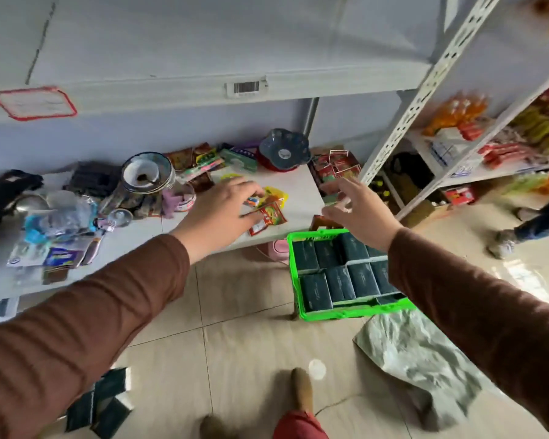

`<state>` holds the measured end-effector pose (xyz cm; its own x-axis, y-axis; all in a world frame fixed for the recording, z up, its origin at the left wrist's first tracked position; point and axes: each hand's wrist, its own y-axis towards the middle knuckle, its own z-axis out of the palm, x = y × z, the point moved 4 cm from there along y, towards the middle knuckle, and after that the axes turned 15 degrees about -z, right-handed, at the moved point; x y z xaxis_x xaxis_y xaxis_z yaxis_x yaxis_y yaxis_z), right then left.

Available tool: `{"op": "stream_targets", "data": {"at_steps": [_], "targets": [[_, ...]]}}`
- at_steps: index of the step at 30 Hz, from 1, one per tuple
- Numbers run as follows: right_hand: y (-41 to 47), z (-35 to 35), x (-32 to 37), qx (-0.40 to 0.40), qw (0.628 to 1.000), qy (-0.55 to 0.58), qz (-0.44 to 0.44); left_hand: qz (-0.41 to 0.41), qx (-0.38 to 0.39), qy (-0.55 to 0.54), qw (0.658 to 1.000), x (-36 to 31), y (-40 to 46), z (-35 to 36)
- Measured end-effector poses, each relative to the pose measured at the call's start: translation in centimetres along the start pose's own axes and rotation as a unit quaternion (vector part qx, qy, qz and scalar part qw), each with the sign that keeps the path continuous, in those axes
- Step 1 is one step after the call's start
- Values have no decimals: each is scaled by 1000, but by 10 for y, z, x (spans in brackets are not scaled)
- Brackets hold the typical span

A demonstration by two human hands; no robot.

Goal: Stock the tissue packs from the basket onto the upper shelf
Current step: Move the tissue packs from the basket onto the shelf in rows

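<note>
Tissue packs (339, 274) stand on edge in 2 tight rows inside the green basket (330, 313), which sits on the floor beside the lower shelf (295, 188), probably so each can be lifted out singly. The upper shelf (178, 87) looks bare along its front edge. Both hands are empty: the left hand (225, 210) hovers with loose fingers over snack sachets (268, 213), while the right hand (358, 207) is spread above the basket's far end, seemingly reaching. Loose dark packs (103, 403) lie on the floor.

Glass jar (148, 179) beside snack packets (268, 213)
</note>
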<state>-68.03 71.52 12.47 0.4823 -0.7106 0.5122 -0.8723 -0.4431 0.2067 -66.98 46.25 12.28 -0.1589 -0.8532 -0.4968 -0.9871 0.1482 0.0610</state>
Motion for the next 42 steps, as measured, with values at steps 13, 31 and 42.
{"op": "stream_targets", "data": {"at_steps": [13,31,42], "targets": [[-144,47,-319,30,958,60,279,-117,237,5,964,-115,84,310],[-149,164,-512,93,888,-9,451,-79,323,271,903,-119,209,567],[-141,171,-533,114,847,95,511,-180,355,126,909,-94,216,566]]}}
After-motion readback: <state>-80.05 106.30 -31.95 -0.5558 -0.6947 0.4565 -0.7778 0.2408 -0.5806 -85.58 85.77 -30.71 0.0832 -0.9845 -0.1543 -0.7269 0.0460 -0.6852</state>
